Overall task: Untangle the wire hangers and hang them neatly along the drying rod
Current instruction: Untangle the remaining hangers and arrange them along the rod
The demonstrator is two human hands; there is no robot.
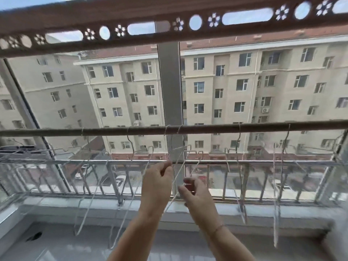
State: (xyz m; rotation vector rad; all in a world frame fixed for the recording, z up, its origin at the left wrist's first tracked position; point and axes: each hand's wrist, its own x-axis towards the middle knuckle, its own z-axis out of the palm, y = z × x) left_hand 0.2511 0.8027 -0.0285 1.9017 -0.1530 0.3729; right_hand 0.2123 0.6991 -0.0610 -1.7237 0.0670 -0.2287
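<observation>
Thin white wire hangers (178, 166) on brown drying rod (226, 127) above hands: light, springy, snag-prone. Left hand (158, 183), right hand (195, 194) each pinch wire; grip lower arms.

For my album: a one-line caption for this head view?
Both hands, left and right, pinch wire hangers hooked on the drying rod.

Both bare forearms reach up and forward side by side, the left hand (157, 182) with fingers curled in a pinch, the right hand (196, 193) just beside it, fingertips pinched together.
</observation>
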